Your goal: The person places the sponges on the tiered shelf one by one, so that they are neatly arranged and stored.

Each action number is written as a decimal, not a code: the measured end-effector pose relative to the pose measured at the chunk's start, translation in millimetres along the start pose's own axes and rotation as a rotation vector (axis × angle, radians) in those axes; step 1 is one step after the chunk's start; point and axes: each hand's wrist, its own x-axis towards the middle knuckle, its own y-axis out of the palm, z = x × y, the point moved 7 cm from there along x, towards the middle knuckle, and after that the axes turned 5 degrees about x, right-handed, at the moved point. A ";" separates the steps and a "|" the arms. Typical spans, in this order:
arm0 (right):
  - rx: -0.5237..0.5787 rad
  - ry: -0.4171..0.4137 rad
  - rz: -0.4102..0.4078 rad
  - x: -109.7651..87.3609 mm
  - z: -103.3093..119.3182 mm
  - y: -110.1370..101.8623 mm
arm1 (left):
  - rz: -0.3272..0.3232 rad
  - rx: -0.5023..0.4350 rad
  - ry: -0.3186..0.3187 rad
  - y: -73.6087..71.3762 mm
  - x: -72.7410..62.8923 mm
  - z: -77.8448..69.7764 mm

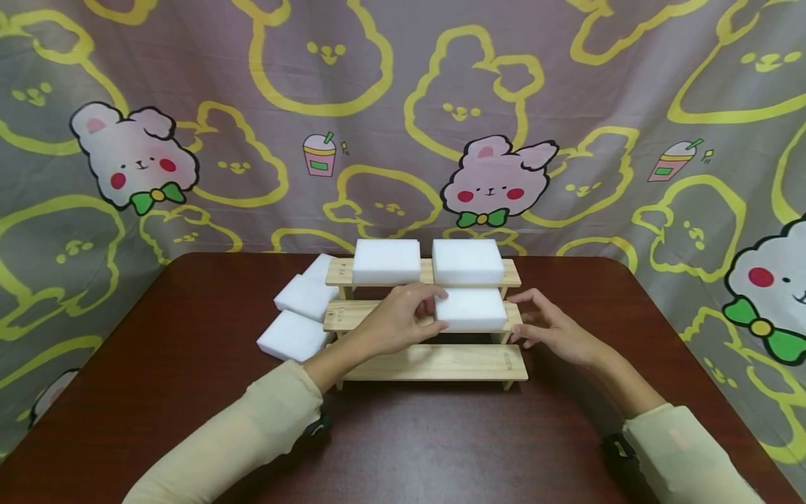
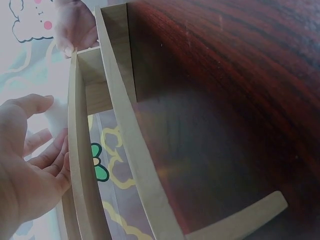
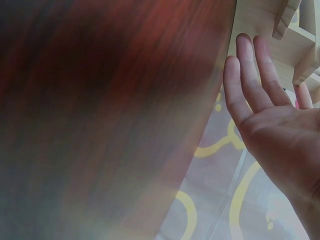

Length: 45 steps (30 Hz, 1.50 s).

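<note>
The person's left arm and right arm reach forward and lean in toward each other, with long cream cloth sleeves that stop short of the hands. The bare left hand has bent fingers and a thumb set apart below them. The bare right hand turns its palm inward, its fingers spread out.
</note>
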 end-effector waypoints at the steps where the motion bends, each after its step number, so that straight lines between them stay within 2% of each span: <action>1: 0.000 0.000 0.000 0.0 -0.1 0.1 | -0.001 0.000 0.004 0.2 0.1 0.1; 13: 0.000 0.002 -0.001 0.5 0.8 0.6 | -0.015 -0.020 0.023 -1.6 -0.7 -1.6; 19: -0.002 -0.004 -0.001 0.3 1.9 1.5 | -0.011 -0.035 0.008 -1.7 -3.1 0.7; 26: 0.003 -0.010 0.003 0.6 1.0 1.4 | -0.011 -0.105 -0.007 -4.8 -8.3 2.4; 32: 0.012 0.002 0.000 0.9 -1.0 0.5 | -0.042 -0.148 -0.008 -11.7 -15.6 4.8; 40: 0.006 -0.004 0.001 1.3 -0.9 0.3 | -0.088 -0.258 0.036 -24.2 -29.2 8.2; 45: 0.009 0.009 -0.002 0.0 -2.0 0.0 | -0.093 -0.287 0.052 -31.7 -38.1 11.2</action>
